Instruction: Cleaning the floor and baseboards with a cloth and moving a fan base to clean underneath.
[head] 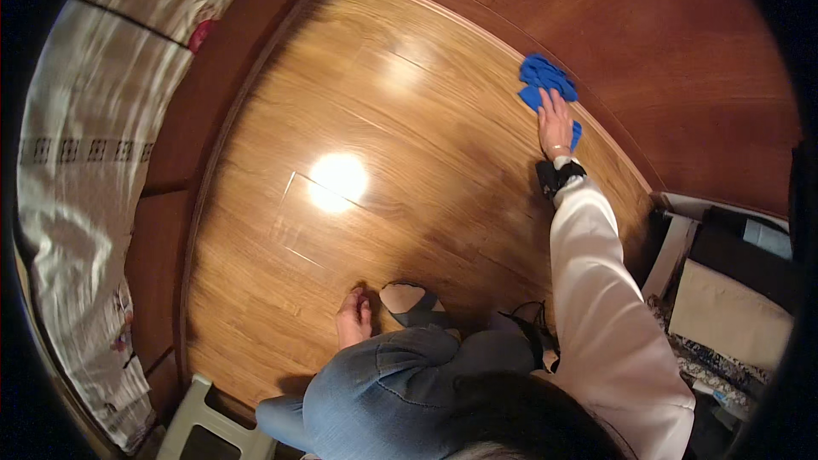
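Observation:
My right hand [555,124] reaches far out and presses on a crumpled blue cloth [548,75]. The cloth lies on the wood-plank floor [409,204] against the baseboard of a reddish-brown wooden panel [626,45]. Part of it shows past the fingertips, and another bit sticks out beside the wrist. Low beside my denim-covered knee [383,370], my left hand [354,318] hangs near the floor with its fingers curled. Its palm is turned out of sight, so whether it rests on the floor is unclear.
A bed side board [156,230] with a patterned cover [77,204] runs along the left. A pale plastic stool [223,425] stands at the lower left. At the right is a rack [671,249] with folded fabrics [728,313]. My slippered foot [412,303] is just below me.

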`<state>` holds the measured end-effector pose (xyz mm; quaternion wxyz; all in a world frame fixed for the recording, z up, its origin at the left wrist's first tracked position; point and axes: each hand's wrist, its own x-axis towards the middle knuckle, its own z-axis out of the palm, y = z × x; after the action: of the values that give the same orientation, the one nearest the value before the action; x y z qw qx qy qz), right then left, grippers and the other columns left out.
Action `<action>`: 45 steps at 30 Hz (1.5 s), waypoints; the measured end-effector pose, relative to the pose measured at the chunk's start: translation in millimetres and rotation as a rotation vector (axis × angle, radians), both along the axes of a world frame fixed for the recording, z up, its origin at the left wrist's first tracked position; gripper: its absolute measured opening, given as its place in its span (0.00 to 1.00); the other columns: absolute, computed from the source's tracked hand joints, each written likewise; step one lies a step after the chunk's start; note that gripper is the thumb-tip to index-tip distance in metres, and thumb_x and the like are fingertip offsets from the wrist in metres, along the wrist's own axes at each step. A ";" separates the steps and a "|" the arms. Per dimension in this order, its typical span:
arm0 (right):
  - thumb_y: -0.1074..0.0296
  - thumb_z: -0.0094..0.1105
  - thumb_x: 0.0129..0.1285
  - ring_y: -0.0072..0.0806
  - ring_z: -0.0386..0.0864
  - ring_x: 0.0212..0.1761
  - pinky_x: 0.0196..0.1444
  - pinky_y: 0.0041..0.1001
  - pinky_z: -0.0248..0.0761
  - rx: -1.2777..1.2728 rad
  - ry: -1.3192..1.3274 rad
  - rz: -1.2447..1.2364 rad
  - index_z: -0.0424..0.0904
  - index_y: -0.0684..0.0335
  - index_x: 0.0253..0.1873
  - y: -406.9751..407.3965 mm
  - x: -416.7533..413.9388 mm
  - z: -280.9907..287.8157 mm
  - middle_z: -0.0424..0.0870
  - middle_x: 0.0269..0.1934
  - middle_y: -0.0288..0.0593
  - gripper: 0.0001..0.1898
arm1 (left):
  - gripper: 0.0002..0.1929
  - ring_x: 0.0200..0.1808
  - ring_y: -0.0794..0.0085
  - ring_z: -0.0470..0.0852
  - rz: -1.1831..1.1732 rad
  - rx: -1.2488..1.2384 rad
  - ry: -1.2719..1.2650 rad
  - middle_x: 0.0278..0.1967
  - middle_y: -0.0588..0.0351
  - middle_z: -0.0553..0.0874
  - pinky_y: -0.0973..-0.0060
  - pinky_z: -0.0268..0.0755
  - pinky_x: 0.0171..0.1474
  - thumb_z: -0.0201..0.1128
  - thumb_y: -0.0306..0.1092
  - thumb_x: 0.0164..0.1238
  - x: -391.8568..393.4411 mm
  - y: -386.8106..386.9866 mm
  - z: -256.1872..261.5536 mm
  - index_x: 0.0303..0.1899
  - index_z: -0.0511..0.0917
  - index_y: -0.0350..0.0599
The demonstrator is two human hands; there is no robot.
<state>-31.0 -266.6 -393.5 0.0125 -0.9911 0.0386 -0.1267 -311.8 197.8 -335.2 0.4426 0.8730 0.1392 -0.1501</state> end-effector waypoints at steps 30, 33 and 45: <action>0.63 0.59 0.50 0.36 0.71 0.37 0.39 0.34 0.68 0.502 0.160 0.615 0.72 0.57 0.56 255.2 -155.1 5.6 0.71 0.33 0.40 0.25 | 0.12 0.37 0.71 0.81 -0.026 -0.095 0.041 0.37 0.50 0.83 0.77 0.73 0.41 0.52 0.25 0.67 20.4 0.0 4.5 0.49 0.75 0.35; 0.64 0.60 0.49 0.42 0.72 0.33 0.33 0.37 0.66 0.415 0.311 0.490 0.74 0.57 0.52 170.8 -180.8 11.5 0.70 0.29 0.46 0.22 | 0.11 0.36 0.70 0.82 -0.095 -0.102 0.057 0.34 0.50 0.84 0.75 0.74 0.40 0.54 0.27 0.66 27.6 -2.9 9.4 0.48 0.75 0.35; 0.63 0.56 0.56 0.51 0.70 0.46 0.52 0.42 0.63 0.229 -0.277 -0.905 0.70 0.64 0.57 -138.1 -408.0 20.4 0.74 0.44 0.59 0.23 | 0.12 0.35 0.66 0.83 -0.238 -0.158 0.030 0.31 0.46 0.83 0.73 0.75 0.41 0.54 0.29 0.66 48.2 -31.6 4.8 0.46 0.75 0.32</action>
<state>-439.1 -404.7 -373.1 0.0702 -0.8408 0.4776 -0.2449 -263.5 166.2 -330.4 0.4870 0.8434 0.0290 -0.2251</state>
